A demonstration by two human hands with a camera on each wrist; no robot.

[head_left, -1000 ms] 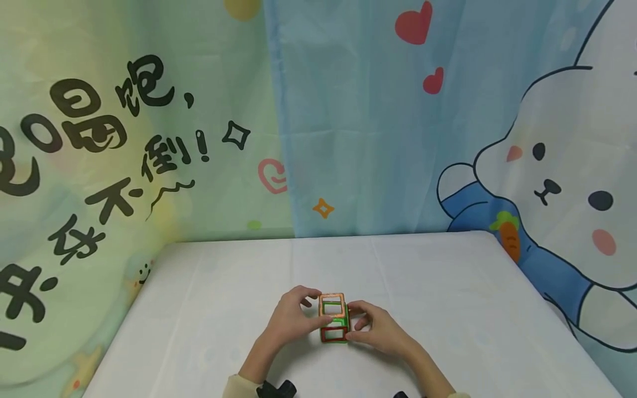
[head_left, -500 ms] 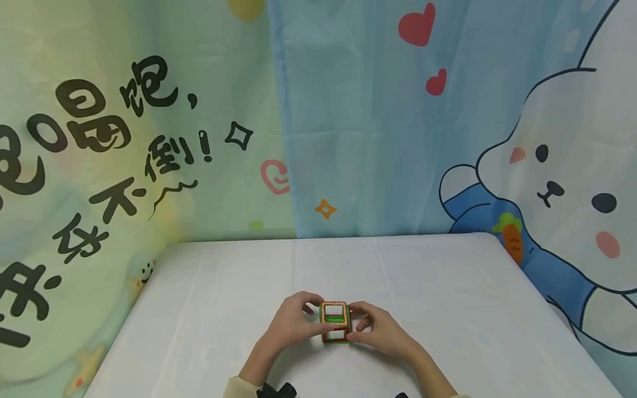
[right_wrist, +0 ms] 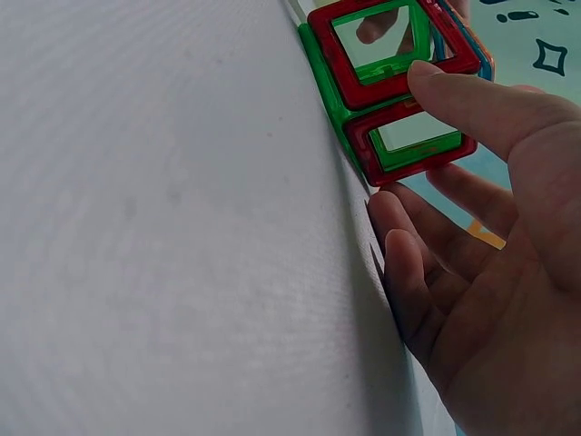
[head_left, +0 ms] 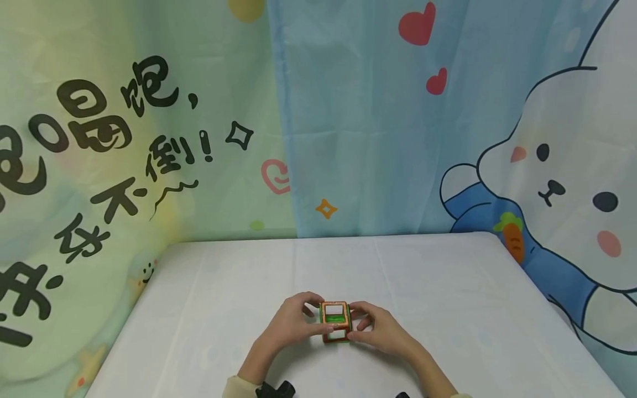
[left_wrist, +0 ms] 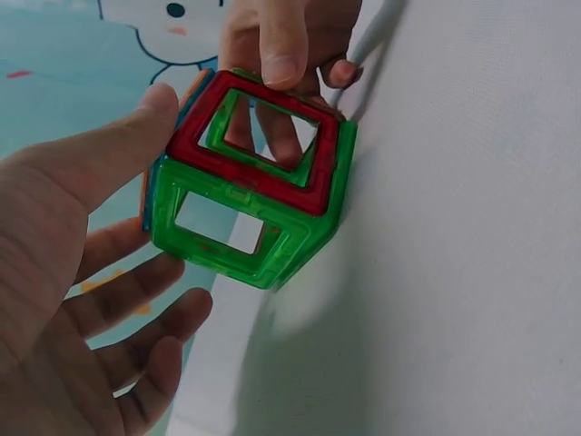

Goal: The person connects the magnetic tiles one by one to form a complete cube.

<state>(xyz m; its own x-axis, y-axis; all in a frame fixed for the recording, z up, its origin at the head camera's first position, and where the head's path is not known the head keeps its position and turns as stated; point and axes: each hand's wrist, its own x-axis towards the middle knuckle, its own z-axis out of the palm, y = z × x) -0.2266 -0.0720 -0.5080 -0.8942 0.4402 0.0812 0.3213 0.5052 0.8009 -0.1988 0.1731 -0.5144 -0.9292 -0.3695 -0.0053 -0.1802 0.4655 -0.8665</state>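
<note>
A small cube of see-through magnetic tiles sits on the white table between both hands. Red and green square frames form the sides seen in the wrist views. An orange-rimmed tile covers its top in the head view, with a blue edge right under it in the left wrist view. My left hand holds the cube at its upper edges, thumb at the near side and fingers behind. From the other side my right hand pinches it, the thumb on a red tile and fingertips at the opposite side.
The white-covered table spreads around the hands. Behind it hangs a printed curtain with a cartoon rabbit, hearts and lettering. A black wrist mount is on the left forearm.
A second ago the orange tile stood raised at the back; it came down onto the cube, the left hand lowering with it. During the last half second, hands and cube barely moved.
</note>
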